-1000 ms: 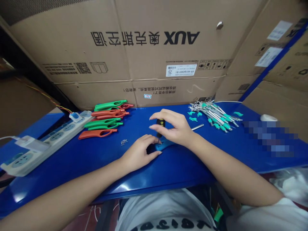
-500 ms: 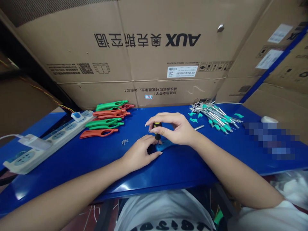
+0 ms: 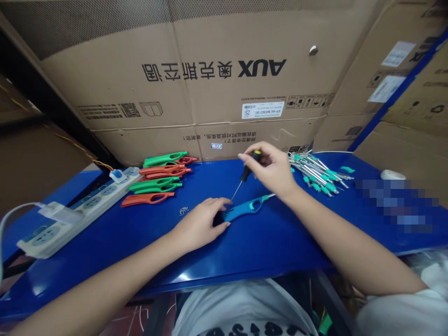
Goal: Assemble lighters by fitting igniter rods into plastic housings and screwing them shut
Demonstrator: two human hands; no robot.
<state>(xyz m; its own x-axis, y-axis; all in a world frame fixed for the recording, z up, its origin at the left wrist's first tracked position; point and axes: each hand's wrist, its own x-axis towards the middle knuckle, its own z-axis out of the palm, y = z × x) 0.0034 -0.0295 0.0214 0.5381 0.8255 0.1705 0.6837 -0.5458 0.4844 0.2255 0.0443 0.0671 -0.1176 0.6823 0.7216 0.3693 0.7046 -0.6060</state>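
Note:
A blue long-nosed lighter (image 3: 241,211), with a teal trigger and a metal rod, lies on the blue table. My left hand (image 3: 203,223) is closed around its handle end, thumb on the near side and fingers on the far side; that end is partly hidden. Up and to the right, my right hand (image 3: 275,170) grips a black and yellow screwdriver (image 3: 247,171). Its thin shaft slants down to the left, the tip close to my left fingers; I cannot tell whether it touches anything. Beside my left hand lies a small pile of screws (image 3: 184,211).
Several green and red lighter bodies (image 3: 157,172) are stacked at the left, alongside a white power strip (image 3: 84,210). Metal rods with teal parts (image 3: 317,172) are heaped at the right. A cardboard wall (image 3: 210,28) closes off the back of the blue table (image 3: 168,261).
My right hand has lifted the screwdriver up and to the right, off the lighter, and tilted it. More of the lighter now shows. My left hand has stayed on the handle.

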